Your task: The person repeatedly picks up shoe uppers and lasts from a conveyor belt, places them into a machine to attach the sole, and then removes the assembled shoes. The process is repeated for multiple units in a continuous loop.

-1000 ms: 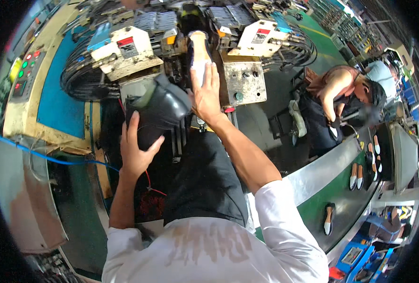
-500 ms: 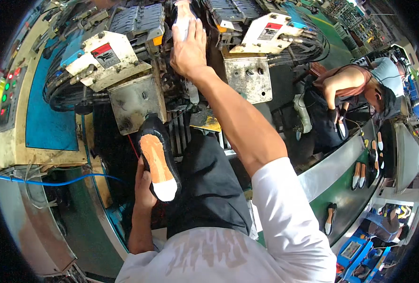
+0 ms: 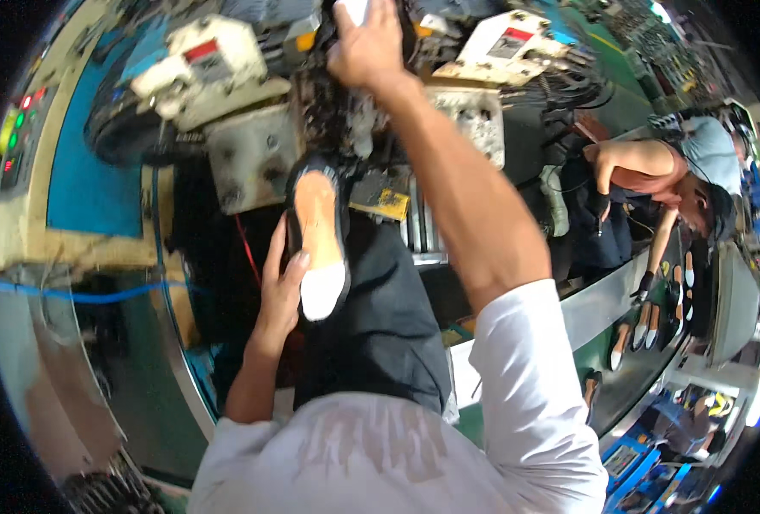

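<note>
A black shoe point(image 3: 318, 224), with a tan insole-shaped bottom and a white end nearest me, lies sole up in my left hand point(image 3: 279, 295). My fingers and thumb are closed on its left side, above my left thigh. My right arm reaches forward to the machine point(image 3: 264, 154). There my right hand point(image 3: 369, 53) is closed around a second shoe point(image 3: 356, 10), whose white bottom shows between thumb and fingers. The upper edge of the picture cuts off that shoe's far part and some fingertips.
White guard plates point(image 3: 213, 60) with warning labels flank the machine's middle. A yellow-topped pedal point(image 3: 384, 199) sits below it. On the left is a panel with lit buttons point(image 3: 22, 128). At right, a co-worker point(image 3: 645, 167) reaches toward several shoes on a green conveyor point(image 3: 628, 385).
The left hand's shoe has moved right and forward, and its toe end has turned more upright. The view has shifted, placing my right hand higher. The co-worker's arm now stretches to the conveyor shoes.
</note>
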`<state>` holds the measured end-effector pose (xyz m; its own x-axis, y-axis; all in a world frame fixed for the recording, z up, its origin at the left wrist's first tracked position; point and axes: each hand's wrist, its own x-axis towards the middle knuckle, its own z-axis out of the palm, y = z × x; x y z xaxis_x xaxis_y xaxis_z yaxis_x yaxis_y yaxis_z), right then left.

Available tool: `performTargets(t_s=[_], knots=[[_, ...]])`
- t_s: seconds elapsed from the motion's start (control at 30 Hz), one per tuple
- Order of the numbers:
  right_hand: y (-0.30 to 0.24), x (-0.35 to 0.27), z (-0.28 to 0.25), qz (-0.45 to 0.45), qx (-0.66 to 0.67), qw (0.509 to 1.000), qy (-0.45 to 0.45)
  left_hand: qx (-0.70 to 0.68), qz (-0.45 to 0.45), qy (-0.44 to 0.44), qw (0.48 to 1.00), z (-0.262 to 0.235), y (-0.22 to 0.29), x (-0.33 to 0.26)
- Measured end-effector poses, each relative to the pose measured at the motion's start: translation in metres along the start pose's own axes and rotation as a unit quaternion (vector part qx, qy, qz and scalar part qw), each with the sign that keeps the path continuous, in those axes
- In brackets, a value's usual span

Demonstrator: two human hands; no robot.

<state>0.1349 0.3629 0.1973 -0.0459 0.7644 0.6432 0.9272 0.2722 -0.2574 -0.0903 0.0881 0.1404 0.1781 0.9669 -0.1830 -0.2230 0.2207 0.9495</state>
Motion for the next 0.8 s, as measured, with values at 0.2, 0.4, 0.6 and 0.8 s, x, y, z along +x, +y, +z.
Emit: performTargets(t_s=[0.2, 0.4, 0.6, 0.8], knots=[[-0.033, -0.115, -0.076, 0.079, 0.305, 0.935, -0.162, -0.017, 0.011, 0.031, 0.999, -0.006, 0.000, -0.025], [-0.097, -0.267, -0.105, 0.341, 0.583, 0.709, -0.204, 0.039, -0.005, 0.008, 0.999, 0.011, -0.026, -0.041], [-0.127, -0.295, -0.151, 0.276, 0.452, 0.840, -0.123, 0.262, 0.191, -0.073, 0.943, 0.004, -0.044, -0.051], [-0.157, -0.360, -0.164, 0.167, 0.417, 0.891, -0.067, 0.356, 0.271, -0.124, 0.886, -0.009, -0.024, -0.042]])
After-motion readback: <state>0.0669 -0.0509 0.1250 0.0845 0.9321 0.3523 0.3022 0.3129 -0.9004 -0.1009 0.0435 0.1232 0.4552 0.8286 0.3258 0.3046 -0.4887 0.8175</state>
